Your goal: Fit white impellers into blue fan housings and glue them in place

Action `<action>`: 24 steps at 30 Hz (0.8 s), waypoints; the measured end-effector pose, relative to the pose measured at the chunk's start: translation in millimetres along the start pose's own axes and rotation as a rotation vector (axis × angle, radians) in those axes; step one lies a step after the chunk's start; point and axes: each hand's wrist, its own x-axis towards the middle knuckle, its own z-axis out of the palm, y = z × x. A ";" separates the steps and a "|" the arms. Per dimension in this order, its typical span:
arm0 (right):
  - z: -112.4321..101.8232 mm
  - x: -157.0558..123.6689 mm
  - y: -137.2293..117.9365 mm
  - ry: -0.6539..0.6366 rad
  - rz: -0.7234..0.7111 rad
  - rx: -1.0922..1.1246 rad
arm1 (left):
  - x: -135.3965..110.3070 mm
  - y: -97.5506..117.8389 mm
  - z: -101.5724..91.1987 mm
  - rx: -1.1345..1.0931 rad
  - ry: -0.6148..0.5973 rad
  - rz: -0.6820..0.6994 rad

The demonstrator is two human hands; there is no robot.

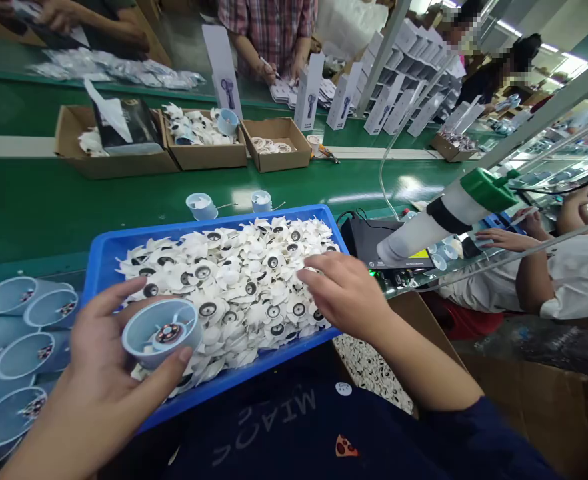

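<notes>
My left hand [109, 360] is wrapped round a light blue fan housing [161, 327], tilted so that its open mouth faces me. Inside it sits a small round motor with copper windings. A blue plastic tray [269, 363] before me is heaped with white fan blades [234, 273], many showing dark ring-shaped hubs. At the tray's right side, my right hand [341, 290] reaches over the heap with bent fingers slightly apart, fingertips at the blades. Nothing shows in its grip, though its thumb is mostly hidden.
Several more blue housings [27, 350] stand at the left. Two housings with wires, one of them a blue cup [201, 205], sit behind the tray. Cardboard boxes [211, 157] line the bench. A black device [367, 243] and a green-capped bottle [444, 213] stand at right. Co-workers sit around.
</notes>
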 end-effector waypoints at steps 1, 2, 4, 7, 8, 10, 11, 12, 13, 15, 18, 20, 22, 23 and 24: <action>1.6 9.9 -5.9 -0.321 0.021 0.004 | -0.5 2.8 0.9 0.001 -0.021 0.009; 3.0 20.0 -9.7 -0.568 0.056 -0.020 | -1.2 5.5 1.7 -0.005 -0.029 0.013; 4.5 38.1 -11.7 -0.833 0.110 -0.082 | -3.6 9.1 2.5 -0.021 -0.010 0.023; 4.1 56.4 -6.9 -0.962 0.120 -0.062 | -9.5 7.8 0.9 -0.014 0.014 0.001; 3.9 60.2 -4.5 -0.985 0.121 -0.046 | -11.8 5.8 -0.3 -0.009 0.008 -0.017; 4.1 65.2 0.6 -1.004 0.116 -0.023 | -16.3 0.9 -3.4 -0.021 -0.002 -0.064; 4.3 66.6 3.0 -0.998 0.111 -0.017 | -18.4 -1.3 -4.9 -0.035 -0.009 -0.083; 4.4 67.0 5.2 -0.993 0.106 -0.020 | -20.2 -2.9 -6.2 -0.050 -0.014 -0.094; 4.3 66.5 7.0 -0.975 0.111 -0.010 | -21.6 -3.9 -7.1 -0.060 -0.015 -0.092; 3.5 62.2 7.8 -0.877 0.174 0.151 | -23.4 -3.7 -7.4 -0.063 -0.016 -0.065; 4.5 48.5 -2.5 -0.677 0.414 0.947 | -23.0 0.3 -3.8 -0.037 -0.047 -0.050; 9.3 38.2 -17.3 -0.609 0.591 1.568 | -20.8 3.5 0.4 -0.009 -0.068 -0.018; 16.6 30.8 -34.7 -0.598 0.712 1.960 | -18.1 6.0 4.8 0.038 -0.078 0.082; 20.6 28.6 -42.8 -0.590 0.755 2.066 | -16.9 6.8 6.9 0.063 -0.075 0.148; 24.5 27.4 -49.8 -0.586 0.785 2.134 | -16.1 7.4 8.8 0.085 -0.068 0.205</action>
